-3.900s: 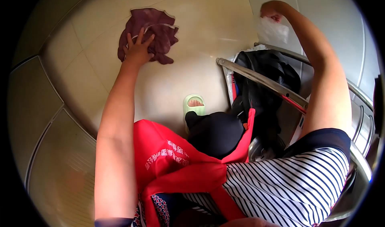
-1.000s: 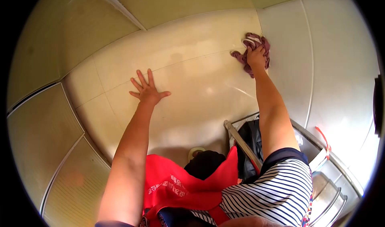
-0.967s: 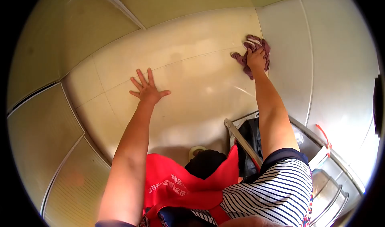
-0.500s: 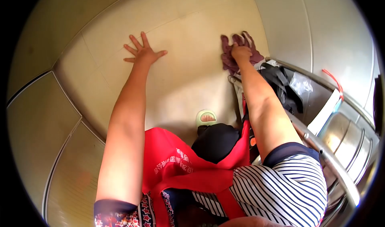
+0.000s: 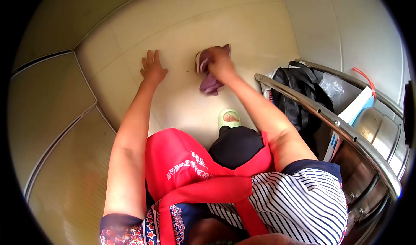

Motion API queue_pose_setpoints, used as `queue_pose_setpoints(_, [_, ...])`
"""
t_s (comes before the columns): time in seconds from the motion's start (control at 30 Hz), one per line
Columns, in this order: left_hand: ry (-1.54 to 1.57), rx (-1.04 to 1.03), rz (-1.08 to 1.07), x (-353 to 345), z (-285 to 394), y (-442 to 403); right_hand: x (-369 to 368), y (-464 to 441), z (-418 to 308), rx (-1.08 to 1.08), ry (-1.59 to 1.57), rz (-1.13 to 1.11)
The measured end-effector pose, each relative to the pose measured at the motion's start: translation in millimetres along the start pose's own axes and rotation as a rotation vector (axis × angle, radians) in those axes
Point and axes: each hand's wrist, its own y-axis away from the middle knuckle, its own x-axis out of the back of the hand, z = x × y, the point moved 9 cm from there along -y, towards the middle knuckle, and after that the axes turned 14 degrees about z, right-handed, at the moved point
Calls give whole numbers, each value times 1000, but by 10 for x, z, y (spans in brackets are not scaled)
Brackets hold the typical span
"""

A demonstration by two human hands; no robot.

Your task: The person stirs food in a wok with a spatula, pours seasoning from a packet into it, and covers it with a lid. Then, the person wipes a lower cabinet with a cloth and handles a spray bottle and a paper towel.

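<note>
My left hand [image 5: 154,68] rests on the pale tiled floor [image 5: 182,102] with its fingers stretched out and apart. Ahead and to the right of it, my right hand [image 5: 219,64] is closed over a crumpled purple cloth [image 5: 211,85] that lies against the floor. Folds of the cloth show on both sides of the hand, and a slight blur covers its fingers.
Cabinet panels [image 5: 56,93] run along the left side, and a grey panel [image 5: 316,28] rises at the right. Close to my right arm stands a metal-tube rack [image 5: 336,123] with a black bag [image 5: 299,89] and clear plastic [image 5: 331,84]. A green slipper [image 5: 229,118] is below the cloth.
My right hand has swept the cloth leftward from near the right panel to the middle of the floor, bunching it. My left hand stays on the floor, slightly lower in view.
</note>
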Motion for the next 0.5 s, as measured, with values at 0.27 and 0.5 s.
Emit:
queue_pose_setpoints(0.27, [-149, 33, -23, -172, -16, 234, 1756, -1192, 781, -127, -381, 821])
queue_pose_setpoints(0.5, [-205, -49, 32, -206, -49, 198, 1312, -1297, 2721, -837, 301, 414])
